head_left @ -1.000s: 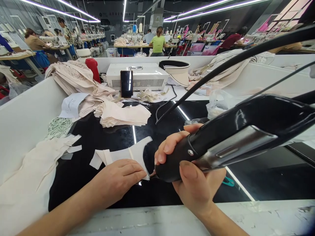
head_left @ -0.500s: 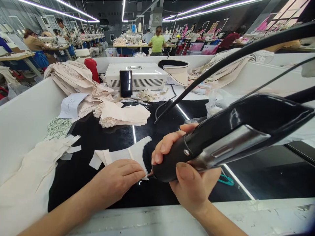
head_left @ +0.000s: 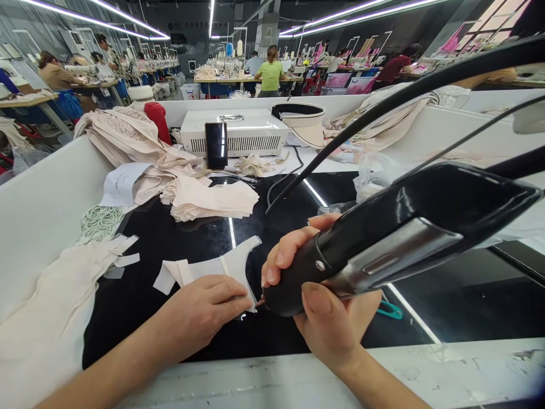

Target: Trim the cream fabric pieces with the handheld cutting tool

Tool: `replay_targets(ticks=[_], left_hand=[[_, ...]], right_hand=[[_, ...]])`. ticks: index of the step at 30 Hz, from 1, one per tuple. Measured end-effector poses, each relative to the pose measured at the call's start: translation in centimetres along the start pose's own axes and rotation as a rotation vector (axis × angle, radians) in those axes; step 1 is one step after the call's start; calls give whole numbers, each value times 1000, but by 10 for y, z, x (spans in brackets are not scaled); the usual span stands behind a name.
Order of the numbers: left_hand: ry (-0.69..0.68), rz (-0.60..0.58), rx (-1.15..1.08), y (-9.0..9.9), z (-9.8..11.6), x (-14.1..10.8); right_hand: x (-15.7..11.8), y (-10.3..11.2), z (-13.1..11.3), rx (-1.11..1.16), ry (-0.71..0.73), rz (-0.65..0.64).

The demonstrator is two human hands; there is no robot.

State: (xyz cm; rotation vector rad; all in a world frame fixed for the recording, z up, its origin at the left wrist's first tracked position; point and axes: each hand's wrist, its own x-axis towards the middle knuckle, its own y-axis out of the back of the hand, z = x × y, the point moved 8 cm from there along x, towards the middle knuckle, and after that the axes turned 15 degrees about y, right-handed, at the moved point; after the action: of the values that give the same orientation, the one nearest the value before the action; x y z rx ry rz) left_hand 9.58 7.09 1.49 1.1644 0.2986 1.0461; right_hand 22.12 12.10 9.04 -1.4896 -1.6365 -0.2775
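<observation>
My right hand (head_left: pixel 330 318) is wrapped around a thick black corded hand tool (head_left: pixel 409 216) with a long metal lever on its side. The tool's narrow tip points left, beside the lower right corner of a pale fabric piece (head_left: pixel 202 270); whether it touches I cannot tell. That piece lies on the glossy black surface (head_left: pixel 140 318) with a narrow strip across it and a folded left end. At the same corner, my left hand (head_left: pixel 213 309) has its fingers pressed together on the fabric edge, thumb partly hidden.
Stacked beige pieces (head_left: pixel 213 199) lie behind the fabric. To the left are more cloth pieces (head_left: pixel 51 295) and pale green cords (head_left: pixel 100 221). Behind stand a phone (head_left: pixel 216 146) and a white vented box (head_left: pixel 255 133). A black cable (head_left: pixel 366 113) arches across the right; teal snips (head_left: pixel 389 309) lie under the tool.
Almost nothing differs. The whole view has shifted slightly; both hands, the tool and the fabric keep their places relative to one another.
</observation>
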Motion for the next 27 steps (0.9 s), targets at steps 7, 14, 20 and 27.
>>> replay_targets(ticks=[7,14,20,27], left_hand=[[-13,-18,26,-1,1,-1],[-52,-19,88,-5,2,-2],[-87,-16,141,-6,4,-3],[-97,-1,153,-6,4,-4]], right_hand=[[-1,-1,1,27,-7,-2],[-2,0,1,2,-7,-9],[-2,0,0,24,6,-10],[3,0,-1,21,20,24]])
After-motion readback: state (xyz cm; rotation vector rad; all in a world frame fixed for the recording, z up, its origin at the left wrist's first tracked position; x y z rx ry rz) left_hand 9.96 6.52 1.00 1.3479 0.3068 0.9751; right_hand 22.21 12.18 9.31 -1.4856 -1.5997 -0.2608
